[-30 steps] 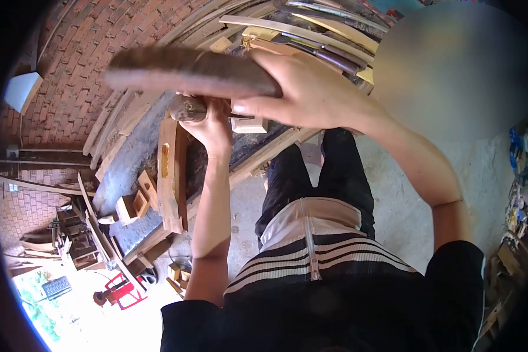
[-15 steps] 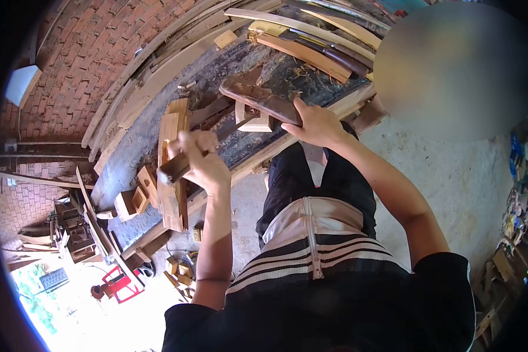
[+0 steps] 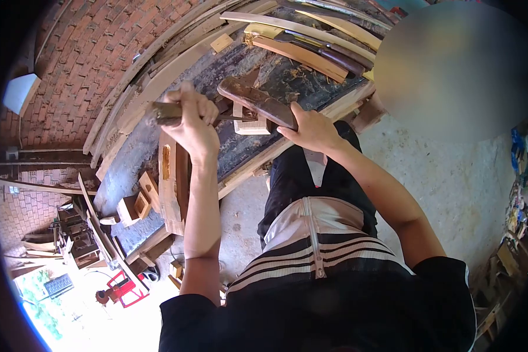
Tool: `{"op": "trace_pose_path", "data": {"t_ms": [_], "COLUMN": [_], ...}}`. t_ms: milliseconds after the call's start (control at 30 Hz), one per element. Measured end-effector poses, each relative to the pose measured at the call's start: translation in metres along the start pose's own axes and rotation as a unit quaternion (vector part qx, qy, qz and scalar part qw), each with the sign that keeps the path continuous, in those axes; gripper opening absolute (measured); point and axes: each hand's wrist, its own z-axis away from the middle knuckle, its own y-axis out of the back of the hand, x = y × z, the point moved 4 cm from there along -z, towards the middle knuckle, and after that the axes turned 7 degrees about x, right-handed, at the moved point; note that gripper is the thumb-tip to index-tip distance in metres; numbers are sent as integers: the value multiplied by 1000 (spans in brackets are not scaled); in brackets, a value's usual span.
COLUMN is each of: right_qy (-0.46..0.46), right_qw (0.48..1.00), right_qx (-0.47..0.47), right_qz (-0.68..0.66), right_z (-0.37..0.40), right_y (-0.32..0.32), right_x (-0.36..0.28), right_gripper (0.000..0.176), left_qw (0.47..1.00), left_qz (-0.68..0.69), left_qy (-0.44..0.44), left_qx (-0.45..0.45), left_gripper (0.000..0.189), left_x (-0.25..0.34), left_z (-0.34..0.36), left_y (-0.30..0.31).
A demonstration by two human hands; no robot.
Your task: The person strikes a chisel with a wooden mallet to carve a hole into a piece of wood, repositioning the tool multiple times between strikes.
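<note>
My left hand (image 3: 192, 120) is closed round the handle of a chisel-like tool (image 3: 169, 113). Its thin metal shaft (image 3: 232, 118) points right, to a pale wooden block (image 3: 252, 126) near the bench's front edge. My right hand (image 3: 312, 128) grips the near end of a flat, worn wooden bar (image 3: 258, 102), which lies slanted over the block. The tool's tip is hidden at the block and bar. A slotted wooden beam (image 3: 169, 170) lies across the bench left of the block, below my left hand.
Long curved boards (image 3: 158, 76) line the bench's far side. A saw-like tool with a dark handle (image 3: 340, 60) rests at the back right beside an orange-brown board (image 3: 302, 58). Small wooden pieces (image 3: 127, 210) sit at the left end. A red chair (image 3: 126, 288) stands lower left.
My left hand has moved up and away from my body, and the tool's handle has swung up with it. More of the slotted beam shows. The bar and my right hand have shifted slightly left.
</note>
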Motion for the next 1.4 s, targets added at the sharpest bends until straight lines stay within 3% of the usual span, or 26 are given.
{"op": "trace_pose_path", "data": {"t_ms": [133, 467, 767, 867, 933, 1067, 1100, 1167, 1200, 1233, 1267, 1300, 1333, 1367, 1400], "right_qy": [-5, -5, -12, -39, -144, -15, 52, 275, 315, 300, 283, 287, 287, 280, 279], "right_qw": [1000, 999, 999, 992, 943, 950, 945, 883, 876, 914, 943, 941, 950, 949, 948], "right_qx": [7, 18, 16, -16, -95, -4, 33, 233, 255, 189, 120, 118, 120, 125, 129], "right_qz": [0, -32, -43, -122, -285, -312, -321, -302, -261, -197, -130, -132, -29, 76, 81], "right_z": [3, 3, 3, -5, -8, -17, -15, -24, -19, -12, -8, -10, -14, -14, -14], "right_y": [3, -3, -6, -4, 24, 117, 149, 173, 188, 198, 200, 194, 182, 179, 185], "right_x": [-2, 1, 3, 6, -8, -77, -100, -125, -139, -149, -155, -154, -150, -154, -155], "right_gripper": [55, 51, 56, 57, 59, 63, 62, 59, 53, 51, 49, 49, 45, 41, 41], "left_qw": [999, 998, 992, 988, 990, 991, 981, 984, 984, 975, 968, 970, 970, 977, 978], "left_qz": [-22, -49, -108, -126, -99, -109, -165, -146, -132, -157, -198, -183, -168, -187, -182], "left_qy": [34, 35, -45, -63, -67, -48, -62, -82, -102, -147, -145, -141, -136, -88, -89], "left_qx": [-34, 1, 56, 61, 71, 63, 79, 66, 56, 56, 46, 78, 108, 42, 40], "left_gripper": [31, 34, 34, 33, 33, 33, 29, 25, 21, 11, 13, 18, 22, 41, 41], "left_x": [-9, -17, -21, -20, -23, -19, -16, -13, -11, -16, -12, -17, -24, -24, -27], "left_z": [3, 7, 19, 22, 23, 22, 22, 22, 21, 19, 24, 23, 23, 19, 18], "left_y": [-12, -30, -29, -30, -28, -30, -32, -36, -37, -31, -28, -22, -13, -11, -11]}}
